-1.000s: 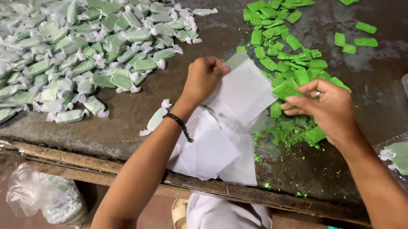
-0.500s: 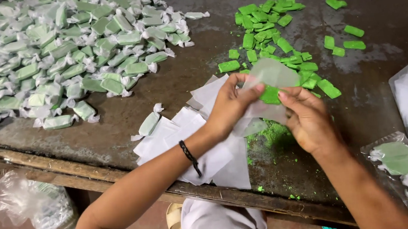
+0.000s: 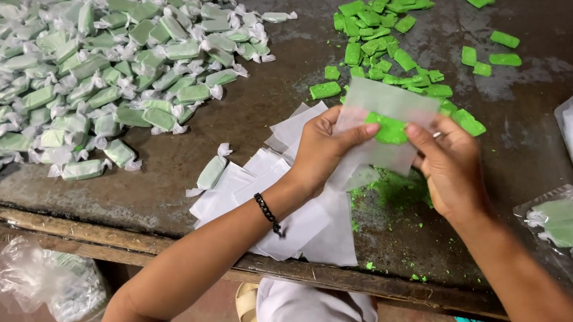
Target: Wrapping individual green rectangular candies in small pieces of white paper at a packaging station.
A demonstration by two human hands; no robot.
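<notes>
Green candy piece (image 3: 389,130) sits on wrapper sheet (image 3: 391,108) pinched between left hand (image 3: 323,149) and right hand (image 3: 452,166).

A bright green candy (image 3: 389,130) sits on a translucent white wrapper (image 3: 387,136), with a black beaded bracelet (image 3: 268,214) on the wrist to the left. Loose green pieces (image 3: 386,44) and green crumbs (image 3: 391,190) mark the dark grey, stained table (image 3: 284,134). At far left, a heap of wrapped candies (image 3: 75,75) shows pale green through white paper. White sheets (image 3: 290,208) lie near; clear bags (image 3: 571,227) at right hold pale green.
</notes>
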